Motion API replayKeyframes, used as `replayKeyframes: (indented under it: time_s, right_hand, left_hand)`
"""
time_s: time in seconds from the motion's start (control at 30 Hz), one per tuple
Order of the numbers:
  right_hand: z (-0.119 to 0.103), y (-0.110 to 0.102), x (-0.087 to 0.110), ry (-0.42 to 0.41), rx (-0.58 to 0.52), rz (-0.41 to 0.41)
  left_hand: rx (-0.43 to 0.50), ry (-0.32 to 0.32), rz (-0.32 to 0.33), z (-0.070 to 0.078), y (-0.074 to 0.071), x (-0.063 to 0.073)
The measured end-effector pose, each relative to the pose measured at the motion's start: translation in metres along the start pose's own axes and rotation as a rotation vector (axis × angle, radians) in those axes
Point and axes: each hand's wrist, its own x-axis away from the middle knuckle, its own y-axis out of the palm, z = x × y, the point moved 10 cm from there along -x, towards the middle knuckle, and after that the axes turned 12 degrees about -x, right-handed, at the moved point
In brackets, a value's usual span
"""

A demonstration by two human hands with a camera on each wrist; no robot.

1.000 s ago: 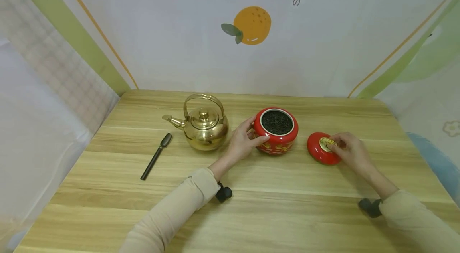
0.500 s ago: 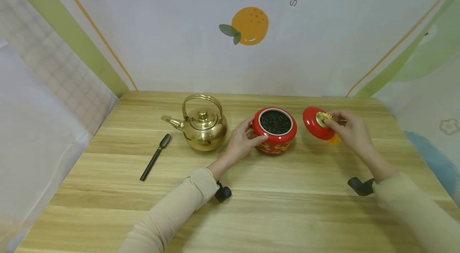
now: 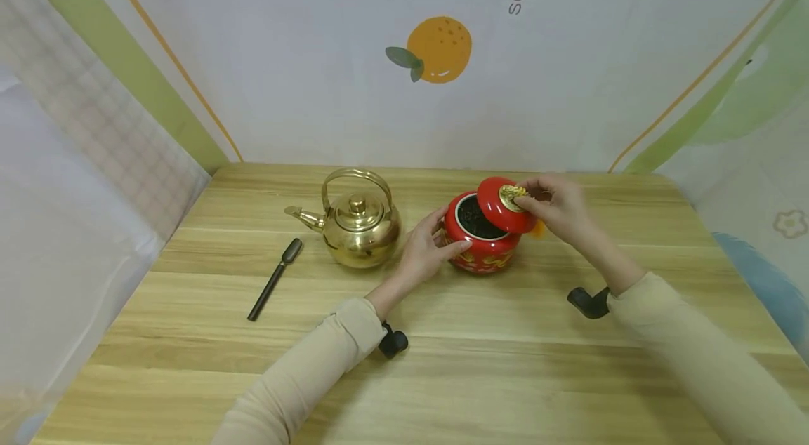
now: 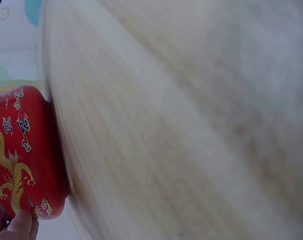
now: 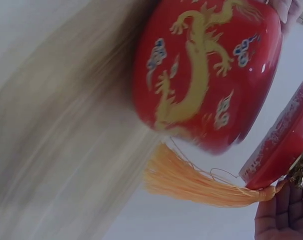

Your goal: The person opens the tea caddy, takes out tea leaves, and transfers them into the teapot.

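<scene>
A round red tea jar [image 3: 485, 259] with gold dragons stands upright on the wooden table, dark loose leaves [image 3: 472, 220] showing inside its white rim. My left hand [image 3: 421, 250] grips the jar's left side, thumb in front and fingers behind. In my right hand [image 3: 559, 208] the gold knob of the domed red lid [image 3: 493, 201] is pinched. The lid is tilted over the right part of the mouth, overlapping it in the head view. In the right wrist view, the lid's edge is apart from the jar, and an orange tassel [image 5: 206, 187] hangs from the knob.
A brass kettle [image 3: 360, 241] with a raised handle stands left of my left hand, its spout pointing left. Further left lies a dark scoop [image 3: 274, 281]. A printed cloth [image 3: 291, 94] hangs behind the table. A black wrist camera [image 3: 393, 341] sits under my left cuff.
My right hand has lifted the lid off the table and carried it left, over the jar's mouth. My left hand has stayed on the jar.
</scene>
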Motion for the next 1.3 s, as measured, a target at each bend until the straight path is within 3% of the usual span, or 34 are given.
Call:
replayKeyframes:
  time_s: [0.27, 0.53, 1.3]
  right_hand:
    - [-0.004, 0.025, -0.009, 0.02, 0.021, -0.099]
    - [-0.005, 0.035, -0.012, 0.032, 0.057, -0.138]
    - [-0.004, 0.043, -0.013, 0.016, 0.117, -0.152]
  left_hand:
    - [0.031, -0.01, -0.016, -0.002, 0.001, 0.002]
    - [0.005, -0.012, -0.018, -0.002, 0.002, 0.001]
    - [-0.031, 0.006, -0.012, 0.0, 0.0, 0.0]
